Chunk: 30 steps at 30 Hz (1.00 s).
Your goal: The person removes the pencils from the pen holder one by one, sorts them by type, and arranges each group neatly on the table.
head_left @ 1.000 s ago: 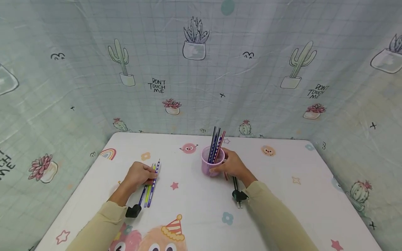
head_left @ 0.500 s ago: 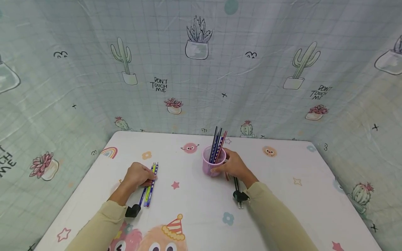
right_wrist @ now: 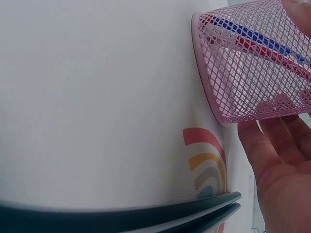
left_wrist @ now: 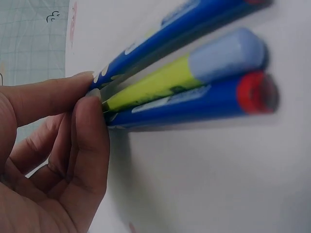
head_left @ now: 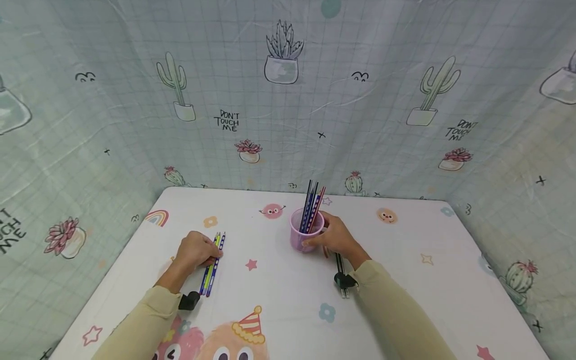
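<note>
My left hand (head_left: 196, 250) pinches a dotted blue pencil (left_wrist: 170, 34) between thumb and fingertip. Beside it, close and nearly parallel, lie a lime-green pencil (left_wrist: 155, 77) and another blue pencil with a red end (left_wrist: 194, 102); the fingers partly cover all three in the head view. My right hand (head_left: 336, 236) holds a pink mesh pencil cup (head_left: 297, 241) from its right side, thumb in front and fingers behind. Several dark blue, black and red pencils (head_left: 310, 207) stand in the cup, leaning to the right. The cup's base rests on the white table (head_left: 265, 315).
Dark green pencils (head_left: 339, 262) lie on the table under the right wrist, beside a printed rainbow (right_wrist: 209, 160). A grey-green cactus-print cloth (head_left: 279, 110) hangs behind and along both sides of the table.
The dotted blue pencil has slid toward me from its higher position, then shifted slightly left along with the other two. My right hand and the cup have stayed in place.
</note>
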### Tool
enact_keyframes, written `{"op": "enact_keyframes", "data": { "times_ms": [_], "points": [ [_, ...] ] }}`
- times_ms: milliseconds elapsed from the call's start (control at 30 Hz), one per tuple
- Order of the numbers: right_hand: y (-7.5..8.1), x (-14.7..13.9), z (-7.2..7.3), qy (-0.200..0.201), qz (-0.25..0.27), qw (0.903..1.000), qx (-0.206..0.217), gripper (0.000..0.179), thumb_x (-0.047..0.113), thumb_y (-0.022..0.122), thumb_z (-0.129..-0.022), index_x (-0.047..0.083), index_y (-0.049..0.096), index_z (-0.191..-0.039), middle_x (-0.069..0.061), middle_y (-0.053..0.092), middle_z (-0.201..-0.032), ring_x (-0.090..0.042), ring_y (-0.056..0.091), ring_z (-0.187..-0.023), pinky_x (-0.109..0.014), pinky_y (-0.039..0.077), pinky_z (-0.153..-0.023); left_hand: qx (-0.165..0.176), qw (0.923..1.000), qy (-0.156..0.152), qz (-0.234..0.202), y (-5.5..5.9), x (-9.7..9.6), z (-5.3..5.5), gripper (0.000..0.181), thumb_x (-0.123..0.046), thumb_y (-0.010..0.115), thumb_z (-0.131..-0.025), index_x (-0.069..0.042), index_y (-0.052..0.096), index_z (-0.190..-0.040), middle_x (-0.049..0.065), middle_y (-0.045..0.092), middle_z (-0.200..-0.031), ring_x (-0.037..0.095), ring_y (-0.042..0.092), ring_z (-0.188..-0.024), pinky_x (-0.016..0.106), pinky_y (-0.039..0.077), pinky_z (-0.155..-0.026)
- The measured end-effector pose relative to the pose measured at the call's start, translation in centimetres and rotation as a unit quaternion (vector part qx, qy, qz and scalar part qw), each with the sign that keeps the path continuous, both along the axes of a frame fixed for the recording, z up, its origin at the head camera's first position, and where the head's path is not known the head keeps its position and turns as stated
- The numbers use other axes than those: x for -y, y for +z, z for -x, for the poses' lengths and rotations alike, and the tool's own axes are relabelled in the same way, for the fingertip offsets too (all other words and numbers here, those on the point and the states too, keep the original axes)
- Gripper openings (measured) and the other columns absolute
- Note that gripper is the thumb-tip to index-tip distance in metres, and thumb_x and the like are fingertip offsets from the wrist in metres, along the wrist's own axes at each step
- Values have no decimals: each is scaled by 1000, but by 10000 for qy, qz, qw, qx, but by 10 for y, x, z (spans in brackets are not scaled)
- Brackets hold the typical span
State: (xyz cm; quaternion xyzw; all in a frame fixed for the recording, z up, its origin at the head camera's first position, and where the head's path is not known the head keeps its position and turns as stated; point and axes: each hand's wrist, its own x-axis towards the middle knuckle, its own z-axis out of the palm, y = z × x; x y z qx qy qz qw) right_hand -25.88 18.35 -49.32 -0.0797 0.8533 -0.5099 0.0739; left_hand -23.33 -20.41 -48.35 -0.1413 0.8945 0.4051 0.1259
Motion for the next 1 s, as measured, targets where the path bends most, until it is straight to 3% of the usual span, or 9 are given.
{"op": "enact_keyframes", "data": {
  "times_ms": [467, 567, 833, 1000],
  "points": [
    [0, 0, 2, -55, -107, 9999, 82, 88, 23, 98, -71, 16, 56, -147, -6, 67, -140, -32, 61, -135, -53, 50, -114, -129, 9999, 33, 96, 3, 7, 0, 18, -12, 84, -86, 2, 74, -85, 6, 69, -67, 15, 62, -57, 24, 49, -53],
    [0, -1, 1, -36, -75, 9999, 66, 87, 23, 98, -70, 16, 56, -147, -6, 68, -140, -32, 61, -134, -53, 50, -115, -256, 9997, -26, -43, 5, 6, 1, 19, -15, 84, -87, 2, 75, -89, 7, 72, -71, 15, 64, -60, 26, 51, -56],
    [-1, -2, 0, -9, 18, 10000, -49, 86, 22, 99, -69, 15, 58, -145, -7, 69, -138, -33, 62, -133, -54, 50, -114, -474, 9951, -335, -799, 11, -12, 12, 32, -26, 83, -90, -1, 75, -109, 12, 76, -103, 16, 73, -81, 27, 63, -76],
    [-2, -1, 1, 2, 128, 9999, 17, 87, 21, 99, -69, 16, 58, -145, -6, 69, -138, -32, 62, -133, -52, 50, -115, -636, 9879, -533, -1307, 11, -29, 18, 37, -26, 83, -90, 1, 74, -114, 16, 62, -124, 15, 75, -92, 29, 64, -86]
  ]
}}
